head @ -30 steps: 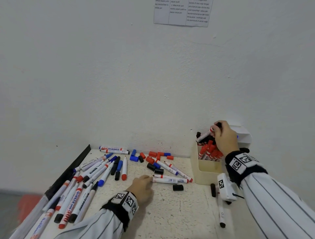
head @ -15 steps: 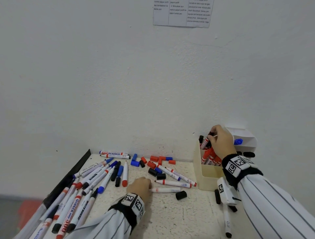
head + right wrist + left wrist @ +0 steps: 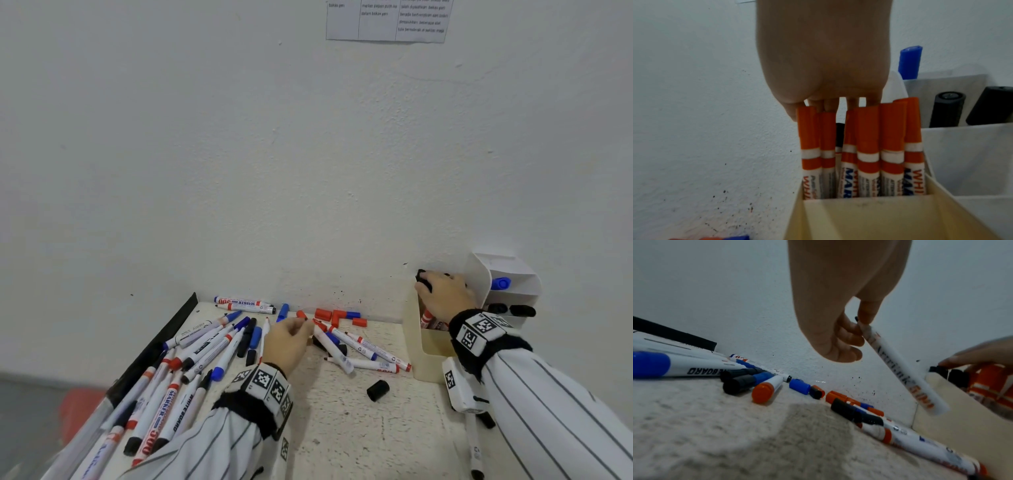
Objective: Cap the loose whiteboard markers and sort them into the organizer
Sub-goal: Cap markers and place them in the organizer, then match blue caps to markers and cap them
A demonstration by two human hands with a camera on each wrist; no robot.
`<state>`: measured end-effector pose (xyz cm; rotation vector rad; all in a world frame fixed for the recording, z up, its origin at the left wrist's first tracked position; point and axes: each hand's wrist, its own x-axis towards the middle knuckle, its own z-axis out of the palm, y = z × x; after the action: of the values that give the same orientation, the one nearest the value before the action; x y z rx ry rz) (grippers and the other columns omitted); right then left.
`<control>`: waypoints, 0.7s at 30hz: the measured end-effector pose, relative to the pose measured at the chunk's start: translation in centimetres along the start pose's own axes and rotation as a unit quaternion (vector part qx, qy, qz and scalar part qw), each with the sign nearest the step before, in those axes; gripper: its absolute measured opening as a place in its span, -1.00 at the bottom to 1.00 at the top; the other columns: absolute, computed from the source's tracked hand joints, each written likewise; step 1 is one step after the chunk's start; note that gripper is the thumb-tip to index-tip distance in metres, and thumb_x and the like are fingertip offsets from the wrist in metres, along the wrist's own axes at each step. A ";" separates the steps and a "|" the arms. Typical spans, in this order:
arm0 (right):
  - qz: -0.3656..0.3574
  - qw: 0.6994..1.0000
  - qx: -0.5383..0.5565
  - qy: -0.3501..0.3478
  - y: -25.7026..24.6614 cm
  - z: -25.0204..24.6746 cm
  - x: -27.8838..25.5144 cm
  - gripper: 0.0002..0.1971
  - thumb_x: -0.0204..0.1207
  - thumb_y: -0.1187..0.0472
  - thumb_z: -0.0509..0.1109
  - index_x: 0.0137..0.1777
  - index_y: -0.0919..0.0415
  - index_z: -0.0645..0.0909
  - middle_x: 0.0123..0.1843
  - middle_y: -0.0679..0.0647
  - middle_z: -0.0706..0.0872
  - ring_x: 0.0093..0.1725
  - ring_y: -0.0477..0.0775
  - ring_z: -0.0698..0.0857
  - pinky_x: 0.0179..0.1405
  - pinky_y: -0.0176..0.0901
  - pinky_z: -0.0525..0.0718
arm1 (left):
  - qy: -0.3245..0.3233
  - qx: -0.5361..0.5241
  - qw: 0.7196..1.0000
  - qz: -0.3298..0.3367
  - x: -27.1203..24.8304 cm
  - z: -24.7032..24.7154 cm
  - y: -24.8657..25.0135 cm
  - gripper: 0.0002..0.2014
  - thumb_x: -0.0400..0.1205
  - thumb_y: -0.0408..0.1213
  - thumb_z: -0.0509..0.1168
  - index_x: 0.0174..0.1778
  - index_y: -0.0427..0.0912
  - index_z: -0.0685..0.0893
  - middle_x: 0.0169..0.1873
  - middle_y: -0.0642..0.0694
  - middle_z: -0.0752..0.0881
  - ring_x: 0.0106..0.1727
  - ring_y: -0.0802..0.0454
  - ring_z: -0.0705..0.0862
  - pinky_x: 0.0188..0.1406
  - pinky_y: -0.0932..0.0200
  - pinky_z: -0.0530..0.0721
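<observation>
Your left hand (image 3: 287, 342) pinches an uncapped white marker (image 3: 902, 368) above the tabletop; your right hand (image 3: 444, 295) rests, fingers down, on red-capped markers (image 3: 863, 146) in the cream organizer (image 3: 432, 359); its grip is hidden

Left hand (image 3: 287, 342) pinching an uncapped marker (image 3: 334, 349) above the table (image 3: 342, 428), right hand (image 3: 445, 294) atop the organizer (image 3: 428, 356)

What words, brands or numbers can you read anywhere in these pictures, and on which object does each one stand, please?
"MARKER" and "500": marker barrels lying against the wall.
"WHITEBOARD", partly covered: the blue-capped marker in the left wrist view.
"WHI" and "MAR", cut off: the red-capped markers standing in the organizer.
Printed sheet on the wall: too small to read reliably.
Marker held by the left hand: print too blurred.
</observation>
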<state>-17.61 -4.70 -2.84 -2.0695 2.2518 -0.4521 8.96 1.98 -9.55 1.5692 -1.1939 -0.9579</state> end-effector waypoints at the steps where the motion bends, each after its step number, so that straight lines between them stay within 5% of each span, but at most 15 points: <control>1: -0.001 1.000 -0.001 0.003 -0.1 -0.1 -0.1 -0.61 0.66 -0.02 0.05 0.42 0.01 0.45 0.41 0.11 0.54 0.41 0.24 0.37 0.38 0.13 0.38 | 0.012 -0.034 0.999 -0.003 0.0 -0.1 0.3 -0.75 0.66 -0.16 0.23 0.07 -0.24 0.69 -0.15 -0.07 0.76 -0.07 0.01 0.74 0.08 -0.01 0.72; 6: -0.001 1.000 -0.023 -0.012 -1.3 -1.0 -1.1 -0.63 0.64 0.03 0.11 0.37 0.11 0.48 0.40 0.13 0.53 0.40 0.25 0.40 0.39 0.14 0.32 | 0.037 -0.175 0.982 -0.065 -0.3 -0.8 1.8 -0.75 0.73 -0.17 0.09 0.16 -0.23 0.55 -0.14 -0.14 0.70 -0.17 -0.07 0.75 -0.27 0.07 0.75; 9: -0.045 0.996 0.023 0.071 -1.8 -0.9 -1.5 -0.71 0.60 0.14 0.19 0.27 0.15 0.56 0.33 0.11 0.57 0.34 0.20 0.43 0.34 0.12 0.36 | 0.033 -0.180 0.980 -0.078 -0.9 -1.3 1.9 -0.77 0.76 -0.15 -0.01 0.18 -0.15 0.47 -0.12 -0.18 0.62 -0.24 -0.10 0.71 -0.38 0.04 0.73; 12: -0.104 0.974 0.169 0.110 -3.1 -1.2 -2.7 -0.82 0.56 0.31 0.23 0.05 0.26 0.64 -0.10 0.14 0.69 -0.13 0.06 0.62 -0.07 -0.08 0.58 | 0.050 -0.137 0.985 -0.089 -1.2 -1.5 1.3 -0.74 0.77 -0.16 -0.08 0.16 -0.19 0.46 -0.29 -0.13 0.49 -0.49 0.02 0.49 -0.59 0.18 0.54; 15: -0.136 0.975 0.160 -0.073 -4.7 -1.2 -4.5 -0.88 0.58 0.27 0.26 0.00 0.18 0.62 -0.25 -0.04 0.60 -0.39 -0.14 0.52 -0.39 -0.35 0.51 | 0.047 -0.055 0.990 -0.123 -1.1 -1.9 0.0 -0.71 0.76 -0.18 -0.09 0.14 -0.21 0.49 -0.37 -0.12 0.43 -0.51 0.05 0.35 -0.60 0.23 0.36; 18: -0.110 0.940 0.021 -0.321 -5.3 0.3 -6.4 -0.82 0.47 0.15 0.43 0.06 0.01 0.62 -0.12 -0.12 0.55 -0.33 -0.12 0.58 -0.36 -0.34 0.58 | 0.003 0.002 0.984 -0.177 -1.3 -2.4 -0.9 -0.77 0.74 -0.23 -0.03 0.11 -0.25 0.47 -0.34 -0.14 0.45 -0.46 0.03 0.40 -0.48 0.17 0.41; 21: -0.099 0.909 -0.058 -0.401 -4.6 2.6 -7.6 -0.68 0.32 0.18 0.55 0.07 -0.05 0.64 -0.13 -0.12 0.56 -0.27 -0.08 0.58 -0.24 -0.28 0.62 | -0.044 0.054 0.977 -0.199 -1.4 -2.9 -1.9 -0.65 0.71 -0.30 0.05 0.40 -0.32 0.39 -0.26 -0.17 0.55 -0.44 0.04 0.50 -0.48 0.22 0.53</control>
<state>-11.72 2.03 -5.43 -2.0031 1.6081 0.4734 11.89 4.21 -10.52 1.9150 -1.0234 -1.2472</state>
